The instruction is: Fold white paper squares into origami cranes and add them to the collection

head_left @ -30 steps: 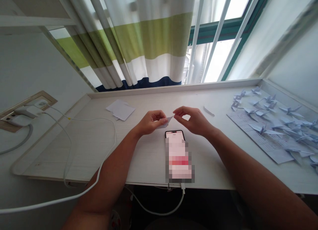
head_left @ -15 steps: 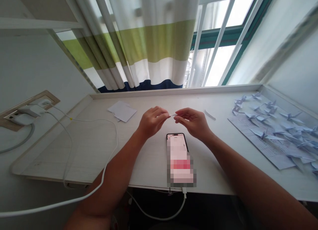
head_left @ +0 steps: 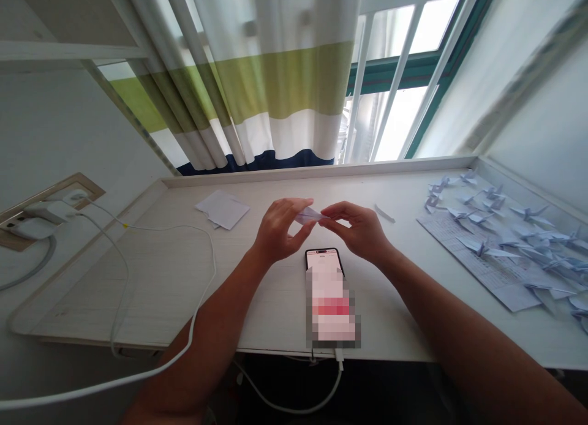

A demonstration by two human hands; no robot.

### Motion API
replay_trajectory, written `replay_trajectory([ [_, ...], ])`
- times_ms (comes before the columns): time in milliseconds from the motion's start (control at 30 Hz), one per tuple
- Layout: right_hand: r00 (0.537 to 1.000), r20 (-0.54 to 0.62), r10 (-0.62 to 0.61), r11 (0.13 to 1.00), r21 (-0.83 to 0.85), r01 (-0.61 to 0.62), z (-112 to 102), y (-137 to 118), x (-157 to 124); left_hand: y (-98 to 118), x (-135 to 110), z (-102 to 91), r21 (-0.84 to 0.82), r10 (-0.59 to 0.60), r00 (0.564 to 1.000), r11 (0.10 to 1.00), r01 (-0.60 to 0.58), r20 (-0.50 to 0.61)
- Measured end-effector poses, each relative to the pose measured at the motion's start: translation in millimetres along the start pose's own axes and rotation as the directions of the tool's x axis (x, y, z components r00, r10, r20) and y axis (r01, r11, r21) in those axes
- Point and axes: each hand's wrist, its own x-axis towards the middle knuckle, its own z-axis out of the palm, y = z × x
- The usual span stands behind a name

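Note:
Between my two hands, a small folded piece of white paper point(head_left: 309, 215) is held just above the desk. My left hand point(head_left: 281, 229) has its thumb and fingers around the paper's left part, which is partly hidden behind them. At the paper's pointed right end, my right hand point(head_left: 356, 229) pinches it between thumb and fingertips. A phone point(head_left: 331, 302) lies on the desk below my hands, its lit screen blurred out in blocks. Beyond my left hand are a few flat sheets of white paper point(head_left: 225, 209). A thin paper strip point(head_left: 384, 213) rests to the right of my right hand.
Many folded paper cranes point(head_left: 482, 248) cover the right side of the white desk point(head_left: 160, 278), some on a printed sheet point(head_left: 514, 296). A white charging cable point(head_left: 214, 253) crosses the left side and my left forearm, near a wall socket point(head_left: 50, 210). Curtains point(head_left: 285, 82) hang behind.
My left hand has opened wider around the paper, and the paper has turned so that its flat folded face shows instead of a thin edge. The view has shifted slightly.

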Motion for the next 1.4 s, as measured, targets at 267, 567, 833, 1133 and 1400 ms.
replay_trajectory([
  [267, 0.996, -0.028, 0.083, 0.985, 0.156, -0.078, 3.1, -1.6, 1.9, 8.2, 0.9, 5.8, -0.385, -0.301, 0.951, 0.872, 0.302, 0.064],
  [567, 0.987, 0.009, 0.160, 0.958, 0.239, -0.158, 5.8, -0.6, 2.3, 11.5, -2.1, 16.6, -0.649, -0.479, 0.844, 0.566, 0.508, 0.242],
  [833, 0.986, 0.066, 0.156, 0.932, 0.322, -0.169, 4.1, -0.2, 3.2, 14.3, -2.2, 18.2, -0.715, -0.478, 0.823, 0.455, 0.532, 0.308],
  [1133, 0.981, 0.138, 0.138, 0.911, 0.370, -0.180, 3.9, -2.2, 4.3, 16.5, -0.6, 15.6, -0.757, -0.447, 0.822, 0.379, 0.532, 0.354],
  [1400, 0.972, 0.148, 0.183, 0.867, 0.442, -0.231, 4.7, 1.4, 4.4, 17.6, -0.9, 18.0, -0.734, -0.446, 0.816, 0.399, 0.549, 0.368],
])
